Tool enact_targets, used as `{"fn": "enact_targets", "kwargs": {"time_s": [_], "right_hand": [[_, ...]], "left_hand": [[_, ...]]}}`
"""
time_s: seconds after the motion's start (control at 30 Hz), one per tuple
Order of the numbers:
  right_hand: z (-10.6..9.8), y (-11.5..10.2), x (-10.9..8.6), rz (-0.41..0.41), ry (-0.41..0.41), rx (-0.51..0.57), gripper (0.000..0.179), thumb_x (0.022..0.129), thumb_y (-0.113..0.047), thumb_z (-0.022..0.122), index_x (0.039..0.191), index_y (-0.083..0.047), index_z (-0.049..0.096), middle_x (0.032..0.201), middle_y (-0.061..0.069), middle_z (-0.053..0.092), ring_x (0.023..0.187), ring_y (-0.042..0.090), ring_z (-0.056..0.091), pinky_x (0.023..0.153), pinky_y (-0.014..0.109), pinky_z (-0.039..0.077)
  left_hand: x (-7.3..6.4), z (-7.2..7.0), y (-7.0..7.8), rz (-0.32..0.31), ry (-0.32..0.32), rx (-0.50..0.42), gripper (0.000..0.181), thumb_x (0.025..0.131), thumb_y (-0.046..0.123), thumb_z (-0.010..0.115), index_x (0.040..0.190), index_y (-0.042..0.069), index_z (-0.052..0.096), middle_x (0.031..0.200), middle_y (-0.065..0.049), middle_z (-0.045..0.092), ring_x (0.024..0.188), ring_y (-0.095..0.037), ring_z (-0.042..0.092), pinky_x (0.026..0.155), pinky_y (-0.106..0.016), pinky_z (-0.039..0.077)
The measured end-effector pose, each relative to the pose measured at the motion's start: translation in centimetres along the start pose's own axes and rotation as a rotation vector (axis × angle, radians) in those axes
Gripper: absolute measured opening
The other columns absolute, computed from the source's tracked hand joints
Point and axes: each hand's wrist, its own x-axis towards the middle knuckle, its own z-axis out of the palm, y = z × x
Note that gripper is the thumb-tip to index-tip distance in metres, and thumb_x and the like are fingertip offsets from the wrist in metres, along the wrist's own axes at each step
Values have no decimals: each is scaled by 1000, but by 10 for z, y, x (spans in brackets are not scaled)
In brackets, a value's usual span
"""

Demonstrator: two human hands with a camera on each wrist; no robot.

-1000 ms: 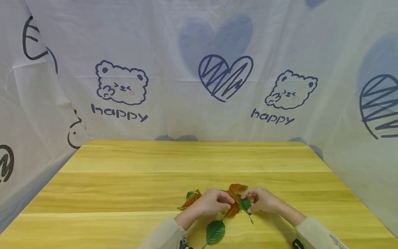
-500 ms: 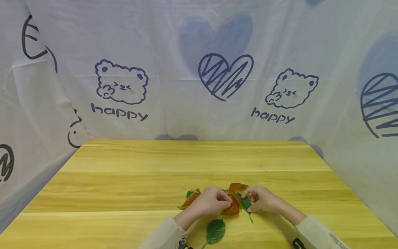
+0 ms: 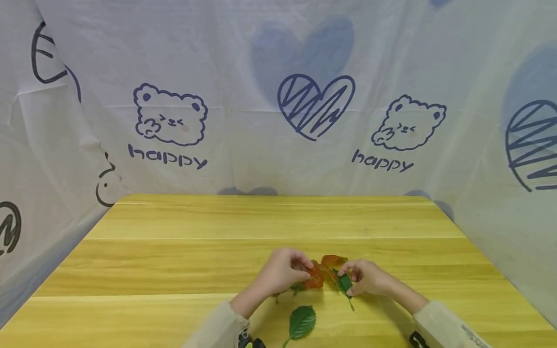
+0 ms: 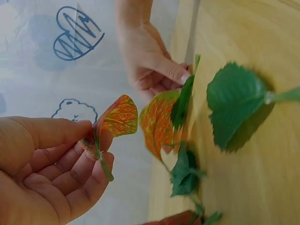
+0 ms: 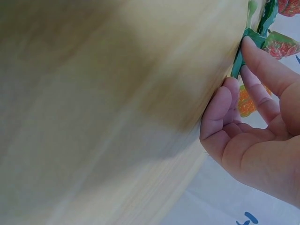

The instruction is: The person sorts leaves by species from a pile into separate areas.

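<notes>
My left hand (image 3: 280, 270) pinches an orange-red leaf with green edges (image 4: 120, 118) between thumb and fingers, holding it up off the table. Its short green stem hangs below the fingertips in the left wrist view. My right hand (image 3: 370, 279) grips a dark green leaf (image 3: 345, 284) at its edges, low against the wood; thumb and finger lie on the leaf (image 5: 238, 60) in the right wrist view. Another orange leaf (image 3: 332, 261) lies just beyond that green one. A single green leaf with a toothed edge (image 3: 302, 322) rests nearer to me, touched by neither hand.
The pale wooden table (image 3: 174, 261) extends around both hands. White cloth with blue drawings (image 3: 243, 145) hangs behind it and at the sides. A small green leaf cluster (image 4: 184, 172) lies near the left hand, partly hidden by it in the head view.
My left hand has moved left and up, lifting the orange-red leaf away from the others. The right hand and its green leaf have stayed in place.
</notes>
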Motion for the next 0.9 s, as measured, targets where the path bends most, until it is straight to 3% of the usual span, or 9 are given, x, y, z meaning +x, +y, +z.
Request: {"fn": "enact_targets", "kwargs": {"time_s": [0.2,0.6,0.9], "right_hand": [[0,0,0,-3,0,0,30,70,10,68,98,3,59,67,3,41,53,10,32,47,19,28],[-1,3,0,-13,-5,-19,30,70,9,70,98,3,59,67,3,41,58,13,35,49,20,30],[0,2,0,-1,-5,-6,31,70,9,69,98,3,58,67,3,41,55,11,33,47,20,29]], "left_hand": [[-4,-14,-6,28,69,37,8,76,-2,68,82,2,67,77,-2,63,61,-10,55,56,-22,46],[-10,-47,-24,0,200,79,9,75,-2,68,84,2,68,77,-3,63,62,-12,56,55,-24,47],[-15,-68,-35,-76,319,73,10,74,-3,69,81,4,68,78,-3,63,64,-14,57,56,-26,48]]}}
